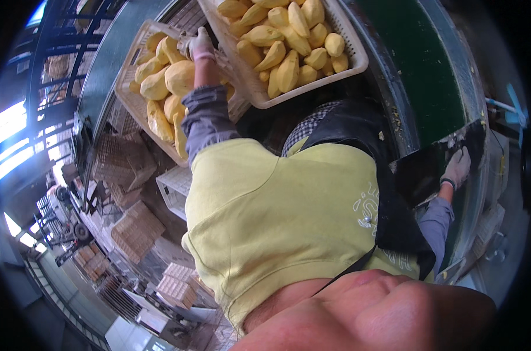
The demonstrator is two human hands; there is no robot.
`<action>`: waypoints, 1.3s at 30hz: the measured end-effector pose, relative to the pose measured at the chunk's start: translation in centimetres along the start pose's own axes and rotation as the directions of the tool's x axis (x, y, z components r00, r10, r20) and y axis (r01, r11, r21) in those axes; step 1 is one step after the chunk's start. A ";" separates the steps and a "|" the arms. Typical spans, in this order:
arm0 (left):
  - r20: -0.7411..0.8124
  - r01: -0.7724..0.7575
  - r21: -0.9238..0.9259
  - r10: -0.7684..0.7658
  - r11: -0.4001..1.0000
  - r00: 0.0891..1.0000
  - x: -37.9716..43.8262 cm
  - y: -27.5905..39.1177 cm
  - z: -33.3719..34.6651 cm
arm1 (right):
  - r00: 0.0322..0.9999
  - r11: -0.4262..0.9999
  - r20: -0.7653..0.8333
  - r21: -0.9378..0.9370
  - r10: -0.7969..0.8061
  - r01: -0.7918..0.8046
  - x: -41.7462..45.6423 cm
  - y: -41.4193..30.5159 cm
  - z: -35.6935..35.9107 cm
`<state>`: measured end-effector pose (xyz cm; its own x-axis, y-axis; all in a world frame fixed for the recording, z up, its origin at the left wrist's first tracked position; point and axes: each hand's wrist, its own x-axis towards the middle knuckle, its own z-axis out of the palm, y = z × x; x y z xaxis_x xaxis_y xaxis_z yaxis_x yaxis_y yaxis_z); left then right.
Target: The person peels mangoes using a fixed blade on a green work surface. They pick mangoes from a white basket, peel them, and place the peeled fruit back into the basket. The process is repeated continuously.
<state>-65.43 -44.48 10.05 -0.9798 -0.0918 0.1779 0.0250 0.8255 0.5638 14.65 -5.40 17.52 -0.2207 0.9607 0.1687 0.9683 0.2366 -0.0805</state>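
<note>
My left hand [199, 46], in a pale work glove, grips the upper rim of the left plastic crate [129, 103], close to the neighbouring crate. Large pieces of peeled yellow produce [155, 85], shaped like sweet potatoes, fill that crate; my forearm hides some of them. Beside it, the right plastic crate [311, 84] is heaped with more peeled yellow pieces [287, 66]. Far to the right, my gloved right hand [457, 169] rests against a black panel [428, 169] lying across the green conveyor belt [408, 57]. Its fingers are partly hidden, so their closure is unclear.
A metal conveyor edge [390, 83] with yellow scraps runs along the right. A white crate [173, 188] sits below the left crate. Stacked crates [138, 230] and a forklift [66, 219] stand on the floor at left. A light-blue fan [515, 115] is at far right.
</note>
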 end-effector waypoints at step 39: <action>0.599 0.529 0.173 0.338 0.831 -0.726 -74.5 29.2 22.5 | 0.937 0.987 -0.314 0.079 0.156 -0.138 -14.0 -8.2 -3.7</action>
<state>3.85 -1.01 -4.87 0.6004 0.6793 -0.4221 -0.5322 0.7333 0.4232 10.25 -21.32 19.43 -0.0187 0.8909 0.4538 0.9771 0.1126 -0.1807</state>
